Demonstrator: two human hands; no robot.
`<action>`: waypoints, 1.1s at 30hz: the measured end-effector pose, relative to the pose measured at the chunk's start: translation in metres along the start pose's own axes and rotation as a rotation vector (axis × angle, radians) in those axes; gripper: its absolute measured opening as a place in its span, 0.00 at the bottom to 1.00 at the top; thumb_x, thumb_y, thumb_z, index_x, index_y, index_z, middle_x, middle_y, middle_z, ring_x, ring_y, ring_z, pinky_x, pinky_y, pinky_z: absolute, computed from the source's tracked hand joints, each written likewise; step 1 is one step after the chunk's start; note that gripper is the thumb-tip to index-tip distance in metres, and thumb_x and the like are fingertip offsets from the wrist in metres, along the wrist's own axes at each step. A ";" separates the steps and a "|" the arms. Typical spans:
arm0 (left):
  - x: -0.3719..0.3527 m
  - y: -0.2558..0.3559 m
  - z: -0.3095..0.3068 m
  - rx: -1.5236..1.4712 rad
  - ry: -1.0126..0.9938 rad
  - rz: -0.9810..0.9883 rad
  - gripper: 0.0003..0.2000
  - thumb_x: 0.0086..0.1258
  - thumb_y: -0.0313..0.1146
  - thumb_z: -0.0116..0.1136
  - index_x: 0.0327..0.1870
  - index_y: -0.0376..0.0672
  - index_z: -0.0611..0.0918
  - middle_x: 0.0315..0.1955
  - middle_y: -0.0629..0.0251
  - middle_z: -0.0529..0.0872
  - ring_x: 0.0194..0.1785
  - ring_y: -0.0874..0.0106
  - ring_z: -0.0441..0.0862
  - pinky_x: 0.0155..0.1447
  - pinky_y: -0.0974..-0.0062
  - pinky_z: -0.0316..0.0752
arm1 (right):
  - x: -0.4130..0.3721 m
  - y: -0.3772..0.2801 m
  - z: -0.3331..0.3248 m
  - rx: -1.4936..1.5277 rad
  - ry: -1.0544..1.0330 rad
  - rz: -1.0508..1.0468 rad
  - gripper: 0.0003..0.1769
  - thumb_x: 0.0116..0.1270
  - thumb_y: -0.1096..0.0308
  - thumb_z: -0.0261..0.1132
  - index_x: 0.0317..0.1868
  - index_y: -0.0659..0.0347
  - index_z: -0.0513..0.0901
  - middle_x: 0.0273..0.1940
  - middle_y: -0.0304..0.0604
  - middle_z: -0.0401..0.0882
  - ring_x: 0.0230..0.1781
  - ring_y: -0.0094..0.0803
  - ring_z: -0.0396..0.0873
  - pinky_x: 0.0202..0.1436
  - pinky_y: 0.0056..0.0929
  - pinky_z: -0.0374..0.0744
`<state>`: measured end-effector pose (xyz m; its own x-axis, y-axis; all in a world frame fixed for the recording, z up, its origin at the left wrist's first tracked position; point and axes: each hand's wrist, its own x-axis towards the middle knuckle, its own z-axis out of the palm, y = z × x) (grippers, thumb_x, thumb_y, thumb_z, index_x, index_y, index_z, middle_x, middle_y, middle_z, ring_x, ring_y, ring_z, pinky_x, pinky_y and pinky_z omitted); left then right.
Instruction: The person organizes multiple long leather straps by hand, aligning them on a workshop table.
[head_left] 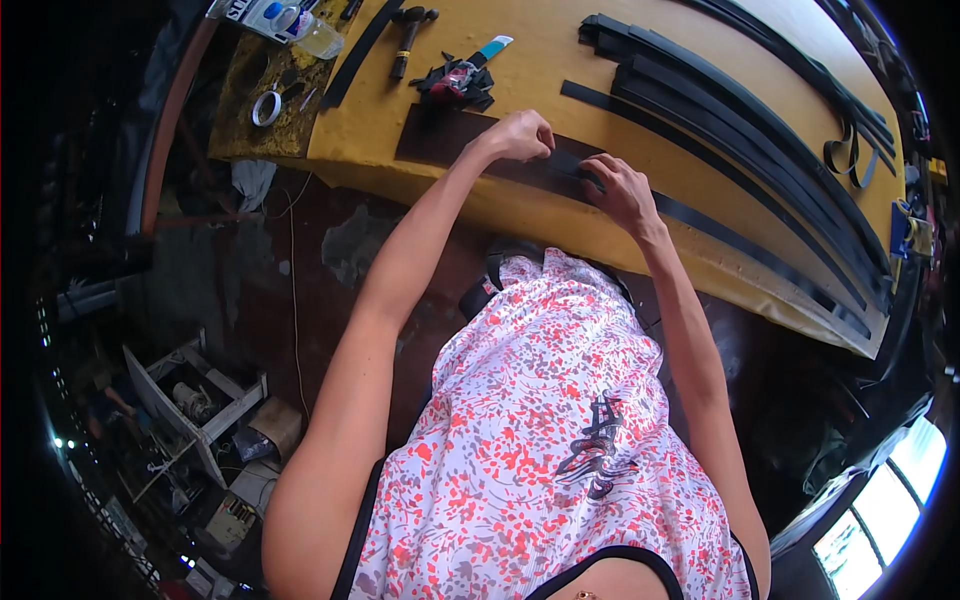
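My left hand is over a dark board near the front edge of the yellow table, fingers curled in. To its right, my right hand has its fingers bent around the end of a black strip, which runs right along the table edge. A short dark piece shows between the two hands. What the left fingertips pinch is too small to make out. Behind the left hand lie black scraps with a teal-handled tool on top.
The yellow table carries a hammer and stacked black strips. At the left end are a tape roll and a water bottle. A wooden frame stands on the floor at lower left.
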<state>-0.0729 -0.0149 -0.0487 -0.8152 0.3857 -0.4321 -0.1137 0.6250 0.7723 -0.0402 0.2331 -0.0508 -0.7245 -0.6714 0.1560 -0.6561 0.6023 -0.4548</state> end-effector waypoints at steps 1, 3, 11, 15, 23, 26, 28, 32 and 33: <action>0.000 -0.001 0.000 0.017 0.017 -0.005 0.12 0.62 0.28 0.64 0.43 0.32 0.86 0.32 0.58 0.88 0.29 0.73 0.84 0.34 0.75 0.81 | 0.001 -0.001 0.002 -0.012 0.005 -0.004 0.14 0.61 0.66 0.69 0.48 0.54 0.83 0.47 0.39 0.84 0.49 0.39 0.82 0.45 0.37 0.83; -0.001 -0.002 -0.001 0.033 0.025 -0.001 0.12 0.61 0.28 0.64 0.43 0.32 0.86 0.32 0.58 0.88 0.28 0.73 0.84 0.34 0.75 0.81 | 0.002 -0.001 0.004 -0.023 0.006 -0.011 0.14 0.61 0.66 0.69 0.48 0.54 0.83 0.47 0.39 0.83 0.49 0.39 0.82 0.45 0.38 0.83; 0.002 -0.004 -0.002 -0.001 0.016 -0.071 0.12 0.57 0.28 0.64 0.42 0.37 0.88 0.31 0.57 0.90 0.29 0.70 0.88 0.42 0.72 0.82 | 0.006 -0.003 -0.002 0.069 -0.054 0.074 0.12 0.63 0.67 0.68 0.47 0.55 0.85 0.47 0.42 0.86 0.47 0.43 0.84 0.47 0.39 0.83; 0.004 -0.005 -0.007 -0.046 -0.021 -0.094 0.13 0.58 0.28 0.64 0.44 0.37 0.88 0.33 0.57 0.90 0.30 0.70 0.88 0.43 0.73 0.82 | 0.012 -0.003 -0.012 0.139 -0.102 0.139 0.11 0.64 0.67 0.67 0.46 0.56 0.86 0.46 0.46 0.87 0.45 0.47 0.85 0.48 0.40 0.82; 0.009 -0.008 -0.009 -0.073 -0.051 -0.098 0.13 0.58 0.28 0.65 0.45 0.37 0.88 0.33 0.58 0.90 0.31 0.71 0.88 0.43 0.73 0.82 | 0.018 -0.003 -0.019 0.156 -0.181 0.144 0.11 0.64 0.68 0.67 0.47 0.57 0.86 0.45 0.48 0.87 0.46 0.48 0.84 0.50 0.42 0.82; 0.008 -0.005 -0.011 -0.072 -0.039 -0.096 0.13 0.58 0.28 0.65 0.44 0.36 0.89 0.32 0.58 0.90 0.31 0.72 0.88 0.42 0.74 0.82 | 0.018 -0.003 -0.017 0.134 -0.160 0.114 0.12 0.63 0.67 0.67 0.47 0.57 0.85 0.46 0.47 0.86 0.47 0.48 0.84 0.50 0.42 0.82; 0.006 -0.001 -0.012 -0.093 -0.042 -0.098 0.12 0.61 0.28 0.66 0.46 0.34 0.88 0.32 0.60 0.90 0.28 0.74 0.85 0.36 0.77 0.80 | 0.017 -0.004 -0.019 0.125 -0.162 0.111 0.12 0.63 0.67 0.67 0.47 0.57 0.85 0.46 0.47 0.86 0.47 0.47 0.84 0.51 0.41 0.81; 0.003 0.007 -0.016 -0.090 -0.031 -0.085 0.13 0.61 0.28 0.66 0.46 0.34 0.88 0.32 0.59 0.89 0.28 0.73 0.85 0.36 0.77 0.80 | 0.018 -0.006 -0.020 0.101 -0.170 0.104 0.13 0.62 0.66 0.68 0.47 0.57 0.85 0.47 0.46 0.86 0.48 0.47 0.83 0.51 0.41 0.81; 0.002 0.009 -0.017 -0.090 -0.022 -0.088 0.12 0.59 0.27 0.65 0.44 0.35 0.88 0.32 0.59 0.90 0.29 0.73 0.86 0.38 0.75 0.81 | 0.019 -0.006 -0.019 0.100 -0.171 0.102 0.13 0.62 0.66 0.68 0.47 0.57 0.85 0.47 0.46 0.86 0.48 0.47 0.83 0.51 0.41 0.81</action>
<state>-0.0856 -0.0200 -0.0346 -0.7873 0.3473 -0.5095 -0.2358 0.5939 0.7692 -0.0538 0.2252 -0.0281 -0.7340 -0.6779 -0.0419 -0.5510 0.6304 -0.5469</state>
